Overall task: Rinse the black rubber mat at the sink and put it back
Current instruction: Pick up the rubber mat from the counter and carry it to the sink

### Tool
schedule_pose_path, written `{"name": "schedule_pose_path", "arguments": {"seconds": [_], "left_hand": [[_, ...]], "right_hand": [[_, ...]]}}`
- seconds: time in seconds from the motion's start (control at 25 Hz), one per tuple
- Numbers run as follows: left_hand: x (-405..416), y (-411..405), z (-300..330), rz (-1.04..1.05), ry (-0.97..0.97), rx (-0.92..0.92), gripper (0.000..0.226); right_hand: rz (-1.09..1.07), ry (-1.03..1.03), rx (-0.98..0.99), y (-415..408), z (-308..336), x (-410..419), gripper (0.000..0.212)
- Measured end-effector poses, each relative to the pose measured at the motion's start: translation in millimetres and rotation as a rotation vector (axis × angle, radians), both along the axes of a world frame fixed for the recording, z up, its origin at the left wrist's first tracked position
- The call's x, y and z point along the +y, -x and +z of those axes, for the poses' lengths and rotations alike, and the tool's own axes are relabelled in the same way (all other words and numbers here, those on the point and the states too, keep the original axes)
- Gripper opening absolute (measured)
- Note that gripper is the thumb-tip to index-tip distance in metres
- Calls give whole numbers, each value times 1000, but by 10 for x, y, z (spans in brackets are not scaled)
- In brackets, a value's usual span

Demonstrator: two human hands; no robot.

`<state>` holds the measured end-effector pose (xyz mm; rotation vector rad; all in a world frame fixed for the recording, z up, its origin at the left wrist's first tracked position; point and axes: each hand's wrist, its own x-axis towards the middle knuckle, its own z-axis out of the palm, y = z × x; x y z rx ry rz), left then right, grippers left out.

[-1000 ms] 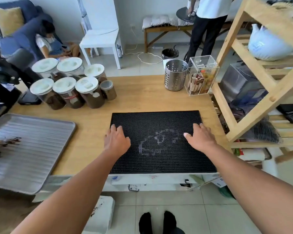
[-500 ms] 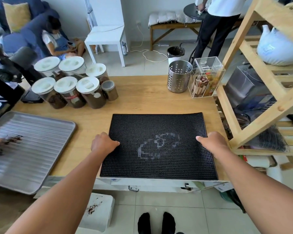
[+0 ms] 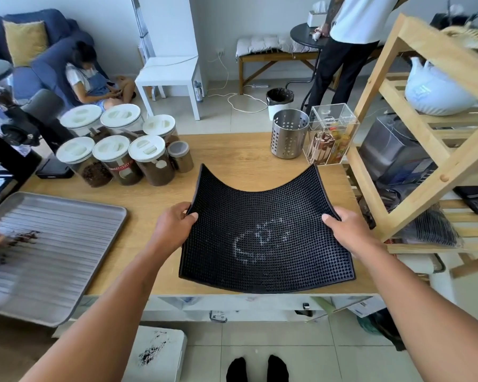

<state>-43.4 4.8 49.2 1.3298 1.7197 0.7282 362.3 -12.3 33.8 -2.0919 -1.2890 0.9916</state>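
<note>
The black rubber mat (image 3: 262,210) is studded, with a pale ring-shaped mark near its middle. It is lifted off the wooden table (image 3: 232,155) and sags in the middle, its side edges curled upward. My left hand (image 3: 174,224) grips the mat's left edge, thumb on top. My right hand (image 3: 348,230) grips the right edge the same way. No sink is in view.
Several lidded coffee jars (image 3: 116,158) stand at the table's back left. A grey ribbed tray (image 3: 44,249) lies at the left with another person's hand on it. A steel perforated holder (image 3: 289,133) and a clear box (image 3: 330,136) sit behind the mat. A wooden shelf (image 3: 425,128) rises at right.
Both hands went from resting flat on the mat to gripping its side edges. The mat has come up off the table and now bends in a curve between my hands.
</note>
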Motion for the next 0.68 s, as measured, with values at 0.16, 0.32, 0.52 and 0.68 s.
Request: {"name": "schedule_pose_path", "arguments": {"seconds": [0.16, 0.32, 0.52, 0.68], "left_hand": [[-47, -148, 201, -36, -69, -150, 19], [-15, -372, 372, -79, -90, -276, 22], [-29, -816, 447, -228, -105, -293, 23], [-200, -1281, 425, -349, -87, -282, 23]], "right_hand": [[-65, -96, 31, -52, 203, -176, 34], [-156, -169, 24, -277, 396, -491, 26], [-329, -212, 88, -569, 468, -1112, 20], [-416, -224, 135, -823, 412, -1685, 18]]}}
